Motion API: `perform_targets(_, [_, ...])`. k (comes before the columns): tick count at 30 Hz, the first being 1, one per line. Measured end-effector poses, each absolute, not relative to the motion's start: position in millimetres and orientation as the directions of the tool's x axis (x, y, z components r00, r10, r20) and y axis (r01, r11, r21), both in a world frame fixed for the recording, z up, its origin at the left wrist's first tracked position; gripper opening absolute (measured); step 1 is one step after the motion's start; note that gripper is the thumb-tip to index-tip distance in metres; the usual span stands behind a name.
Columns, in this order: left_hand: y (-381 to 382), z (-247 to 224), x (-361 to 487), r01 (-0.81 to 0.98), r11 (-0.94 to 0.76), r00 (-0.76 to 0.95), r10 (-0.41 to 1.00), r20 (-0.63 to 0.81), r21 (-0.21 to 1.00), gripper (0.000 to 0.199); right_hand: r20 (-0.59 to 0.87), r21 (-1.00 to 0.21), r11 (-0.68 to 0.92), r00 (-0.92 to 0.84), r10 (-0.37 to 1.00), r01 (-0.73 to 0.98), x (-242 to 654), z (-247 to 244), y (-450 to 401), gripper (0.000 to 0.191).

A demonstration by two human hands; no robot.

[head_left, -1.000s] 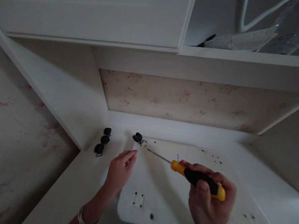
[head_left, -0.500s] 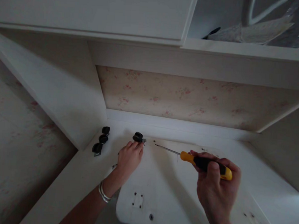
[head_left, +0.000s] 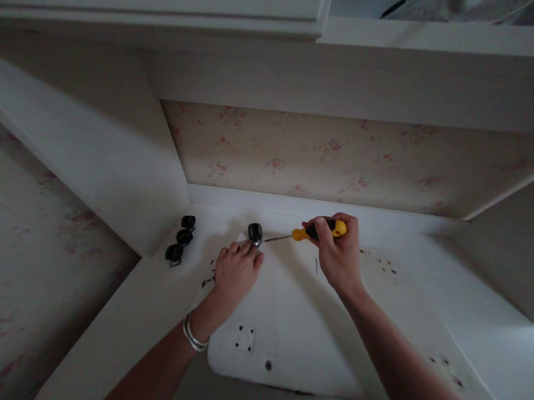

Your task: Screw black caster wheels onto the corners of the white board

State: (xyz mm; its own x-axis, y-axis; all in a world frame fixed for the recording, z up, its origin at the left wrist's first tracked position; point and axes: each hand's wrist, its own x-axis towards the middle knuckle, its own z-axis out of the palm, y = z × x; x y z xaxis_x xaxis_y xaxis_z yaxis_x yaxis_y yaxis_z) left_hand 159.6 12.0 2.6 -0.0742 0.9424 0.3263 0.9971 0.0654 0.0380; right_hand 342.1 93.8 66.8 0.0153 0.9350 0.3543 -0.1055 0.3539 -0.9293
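My left hand [head_left: 236, 272], with a silver bracelet at the wrist, holds a black caster wheel [head_left: 255, 232] by its metal mount. The caster sits at the far left corner of a white panel [head_left: 303, 347] lying flat. My right hand [head_left: 338, 252] is wrapped round the yellow and black handle of a screwdriver [head_left: 299, 234]. Its shaft points left, and the tip is close beside the caster's mount; whether they touch I cannot tell. Several small dark screws [head_left: 208, 281] lie left of my left hand, partly hidden by it.
Three more black casters [head_left: 184, 237] stand in a row on the white surface at left. The panel has groups of screw holes [head_left: 244, 338] near its corners. A thin dark sliver [head_left: 316, 266] lies on it. A white cabinet [head_left: 161, 0] overhangs the work, with floral wallpaper [head_left: 306, 154] behind.
My right hand has moved left and away from me, bringing the screwdriver tip to the caster. The caster in my left hand has turned and shifted slightly right. The view has tilted down.
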Motion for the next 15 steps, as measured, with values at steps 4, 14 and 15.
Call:
perform_targets(4, [10.8,4.7,161.5,0.997,0.073,-0.074,0.942,0.329,0.018,0.038,0.349,-0.934,0.347,-0.017,0.937,-0.087,333.6,60.3,106.9,0.042])
perform_targets(14, [13.6,8.4,170.0,0.996,0.08,-0.065,0.943,0.327,-0.032,0.043,0.362,-0.932,0.359,-0.053,0.931,-0.057,320.2,58.0,116.0,0.041])
perform_targets(15, [13.8,8.7,170.3,0.996,0.078,-0.063,0.943,0.326,-0.034,0.043,0.363,-0.932,0.36,-0.059,0.93,-0.05,319.1,57.8,116.8,0.041])
